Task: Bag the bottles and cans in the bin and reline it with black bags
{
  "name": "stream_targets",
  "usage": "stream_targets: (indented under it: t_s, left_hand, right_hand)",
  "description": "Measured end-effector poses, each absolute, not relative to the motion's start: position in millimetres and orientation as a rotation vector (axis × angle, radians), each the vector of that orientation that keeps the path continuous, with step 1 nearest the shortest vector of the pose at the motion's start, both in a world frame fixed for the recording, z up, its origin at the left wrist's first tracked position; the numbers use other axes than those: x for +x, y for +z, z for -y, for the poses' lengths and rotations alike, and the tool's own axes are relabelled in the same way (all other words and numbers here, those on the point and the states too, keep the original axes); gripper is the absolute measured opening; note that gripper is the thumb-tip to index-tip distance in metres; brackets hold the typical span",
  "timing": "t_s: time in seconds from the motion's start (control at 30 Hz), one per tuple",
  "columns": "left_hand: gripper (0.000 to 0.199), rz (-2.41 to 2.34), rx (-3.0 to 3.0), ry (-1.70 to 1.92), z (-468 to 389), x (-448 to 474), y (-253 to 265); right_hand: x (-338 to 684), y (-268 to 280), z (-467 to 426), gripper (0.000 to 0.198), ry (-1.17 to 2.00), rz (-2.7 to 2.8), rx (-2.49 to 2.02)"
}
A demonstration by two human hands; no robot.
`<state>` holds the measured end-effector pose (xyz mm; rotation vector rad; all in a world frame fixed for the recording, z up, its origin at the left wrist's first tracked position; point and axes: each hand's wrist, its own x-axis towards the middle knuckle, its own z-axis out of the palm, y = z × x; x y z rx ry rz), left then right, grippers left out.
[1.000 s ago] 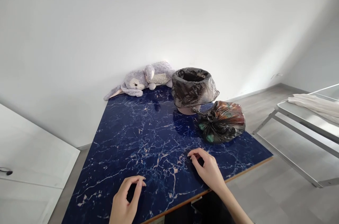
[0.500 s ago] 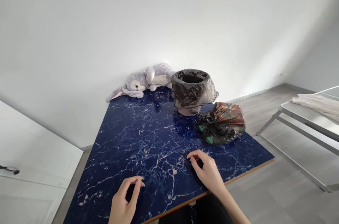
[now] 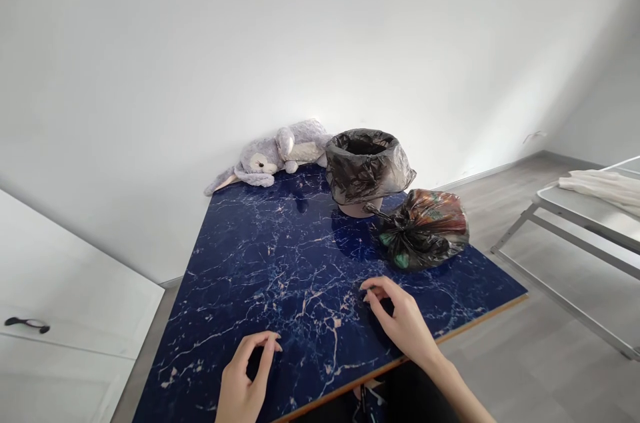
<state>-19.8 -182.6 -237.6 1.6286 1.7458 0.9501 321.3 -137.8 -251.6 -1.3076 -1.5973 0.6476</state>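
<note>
My left hand (image 3: pixel 246 376) rests at the front edge of the blue marbled table (image 3: pixel 250 263), fingers loosely curled and holding nothing. To its right, my right hand (image 3: pixel 400 316) lies over the tabletop in a similar relaxed curve, thumb near the fingertips, with nothing in it. Just beyond that hand sits a knotted black plastic bag (image 3: pixel 425 229), stuffed with orange, red and green items I cannot make out. Behind the bag stands a small bin (image 3: pixel 357 208) lined with a black bin bag (image 3: pixel 367 173) folded over its rim. Neither hand touches these things.
A grey plush rabbit (image 3: pixel 280 149) lies on its side at the table's back edge against the white wall. At right, a metal-framed folding stand (image 3: pixel 565 209) carries a pale cloth (image 3: pixel 605 186). A white cabinet (image 3: pixel 70 276) with a dark handle stands at left.
The whole view has shifted slightly, so things appear a little further right. Both hands keep nearly the same pose and place on the table. The bag, bin and plush rabbit stay put.
</note>
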Motion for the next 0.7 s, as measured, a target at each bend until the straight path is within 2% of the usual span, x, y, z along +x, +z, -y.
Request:
stream_targets:
  t_s: [0.17, 0.3, 0.43, 0.7]
  left_hand:
    - [0.046, -1.748, 1.614, 0.949, 182.1, -23.8, -244.3]
    - [0.048, -1.765, 1.601, 0.939, 183.1, -21.0, -240.4]
    - [0.051, -1.776, 1.63, 0.907, 182.9, -14.5, -228.7]
    - [0.051, -1.762, 1.688, 0.932, 181.8, -9.7, -221.8]
  right_hand:
    - [343.3, -220.9, 126.1, 0.026, 0.482, 1.54, -1.329]
    - [368.1, -203.7, 111.1, 0.029, 0.248, 1.539, -1.584]
    - [385.1, -204.1, 99.6, 0.029, 0.122, 1.602, -1.786]
    - [396.2, -216.5, 87.8, 0.024, 0.052, 1.754, -1.893]
